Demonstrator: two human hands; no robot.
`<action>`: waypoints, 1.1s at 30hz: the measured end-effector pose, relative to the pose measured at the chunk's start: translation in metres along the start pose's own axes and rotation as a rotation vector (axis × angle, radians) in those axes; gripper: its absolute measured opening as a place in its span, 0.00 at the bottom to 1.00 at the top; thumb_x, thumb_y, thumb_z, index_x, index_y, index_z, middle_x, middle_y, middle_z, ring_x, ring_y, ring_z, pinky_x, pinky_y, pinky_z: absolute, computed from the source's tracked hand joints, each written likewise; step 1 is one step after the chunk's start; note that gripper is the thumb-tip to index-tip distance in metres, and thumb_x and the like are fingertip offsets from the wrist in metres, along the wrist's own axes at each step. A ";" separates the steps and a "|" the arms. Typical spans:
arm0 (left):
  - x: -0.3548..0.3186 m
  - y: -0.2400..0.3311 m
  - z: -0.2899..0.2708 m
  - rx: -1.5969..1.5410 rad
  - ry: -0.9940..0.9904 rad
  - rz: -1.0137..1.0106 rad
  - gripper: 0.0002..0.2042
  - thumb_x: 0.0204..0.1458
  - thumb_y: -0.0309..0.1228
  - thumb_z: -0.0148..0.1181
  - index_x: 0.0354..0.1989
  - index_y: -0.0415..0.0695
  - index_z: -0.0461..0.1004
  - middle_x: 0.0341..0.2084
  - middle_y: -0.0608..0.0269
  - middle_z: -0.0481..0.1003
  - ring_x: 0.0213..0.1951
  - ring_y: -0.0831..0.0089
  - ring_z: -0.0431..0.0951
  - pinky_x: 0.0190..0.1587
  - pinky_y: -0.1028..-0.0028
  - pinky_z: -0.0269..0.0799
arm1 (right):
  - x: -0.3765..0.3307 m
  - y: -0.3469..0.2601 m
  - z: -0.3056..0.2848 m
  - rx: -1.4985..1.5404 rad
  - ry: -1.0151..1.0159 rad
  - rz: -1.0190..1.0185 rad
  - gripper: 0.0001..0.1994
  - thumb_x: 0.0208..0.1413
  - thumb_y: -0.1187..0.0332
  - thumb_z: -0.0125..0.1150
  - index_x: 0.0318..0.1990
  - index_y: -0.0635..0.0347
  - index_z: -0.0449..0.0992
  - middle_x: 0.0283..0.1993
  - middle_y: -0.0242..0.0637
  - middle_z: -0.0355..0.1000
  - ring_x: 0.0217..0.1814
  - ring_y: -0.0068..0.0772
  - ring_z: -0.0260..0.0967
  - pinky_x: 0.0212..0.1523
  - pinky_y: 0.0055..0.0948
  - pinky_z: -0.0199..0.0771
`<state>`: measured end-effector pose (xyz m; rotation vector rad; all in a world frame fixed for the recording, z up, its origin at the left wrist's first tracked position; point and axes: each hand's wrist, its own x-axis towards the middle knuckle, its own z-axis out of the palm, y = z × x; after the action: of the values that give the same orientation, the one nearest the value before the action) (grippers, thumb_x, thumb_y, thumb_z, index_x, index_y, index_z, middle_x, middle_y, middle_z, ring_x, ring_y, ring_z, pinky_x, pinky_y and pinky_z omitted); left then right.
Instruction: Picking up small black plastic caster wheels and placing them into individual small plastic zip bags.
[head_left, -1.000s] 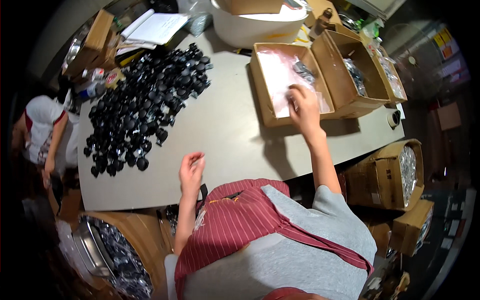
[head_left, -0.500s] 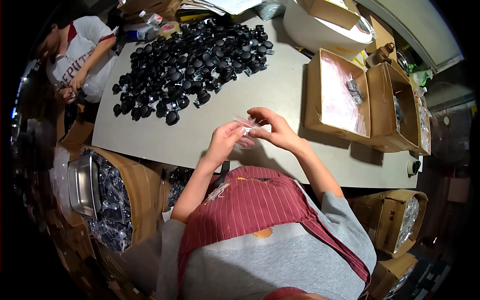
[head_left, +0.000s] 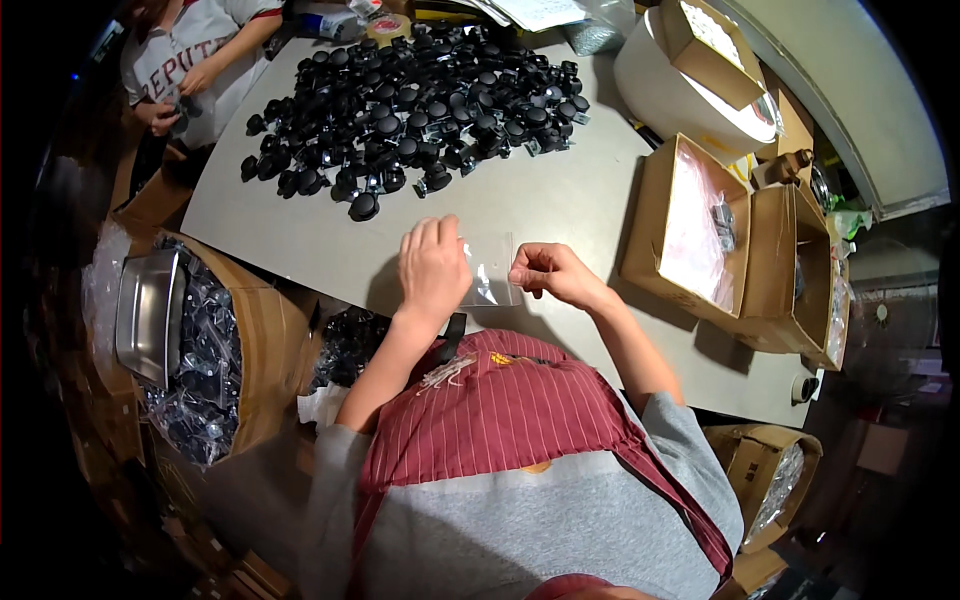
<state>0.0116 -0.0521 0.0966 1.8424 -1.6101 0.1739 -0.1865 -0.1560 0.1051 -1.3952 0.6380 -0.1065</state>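
Observation:
A clear plastic zip bag (head_left: pixel 489 270) stretches between my two hands near the table's front edge. It looks flat, with bright reflections on it. My left hand (head_left: pixel 435 264) is closed at the bag's left side, back of the hand upward, its fingertips partly hidden. At the opposite edge, my right hand (head_left: pixel 556 273) pinches the bag between thumb and curled fingers. Beyond my hands lies a large heap of black caster wheels (head_left: pixel 408 150) with metal fittings, and a single caster (head_left: pixel 364 207) rests at its near edge.
On the table's (head_left: pixel 590 215) right stand a cardboard box (head_left: pixel 655 255) of clear plastic bags and another open box (head_left: pixel 785 318). A white tub (head_left: pixel 640 85) is behind them. At lower left, a carton (head_left: pixel 262 350) holds bagged parts and a metal tray (head_left: pixel 150 318). Another person (head_left: pixel 205 75) works at far left.
The bag was bunched between my fingertips and is now spread flat. My left hand has turned back-upward, and my hands have moved apart. The whole view has shifted somewhat.

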 end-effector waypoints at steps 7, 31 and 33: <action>0.001 0.022 -0.029 -0.499 -0.653 -0.283 0.18 0.66 0.40 0.53 0.30 0.38 0.78 0.22 0.56 0.80 0.20 0.62 0.78 0.26 0.68 0.71 | 0.006 0.008 0.038 0.184 0.051 -0.183 0.07 0.59 0.72 0.65 0.29 0.60 0.76 0.23 0.25 0.69 0.26 0.14 0.60 0.28 0.20 0.59; -0.011 0.015 -0.005 -0.122 -0.085 -0.030 0.09 0.47 0.25 0.59 0.36 0.43 0.67 0.22 0.54 0.75 0.29 0.49 0.79 0.33 0.53 0.75 | 0.047 0.011 0.030 -0.631 0.377 -0.528 0.20 0.46 0.81 0.56 0.51 0.60 0.70 0.46 0.43 0.73 0.37 0.44 0.76 0.33 0.35 0.77; -0.026 -0.010 0.009 -0.113 -0.149 -0.282 0.08 0.50 0.27 0.59 0.35 0.44 0.67 0.19 0.52 0.76 0.25 0.47 0.79 0.30 0.51 0.74 | 0.064 0.008 0.021 -0.551 0.352 -0.499 0.19 0.46 0.81 0.56 0.49 0.60 0.71 0.42 0.43 0.74 0.34 0.41 0.76 0.32 0.34 0.75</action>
<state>0.0114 -0.0351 0.0724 2.0067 -1.4048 -0.1797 -0.1255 -0.1633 0.0752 -2.0778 0.6167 -0.6219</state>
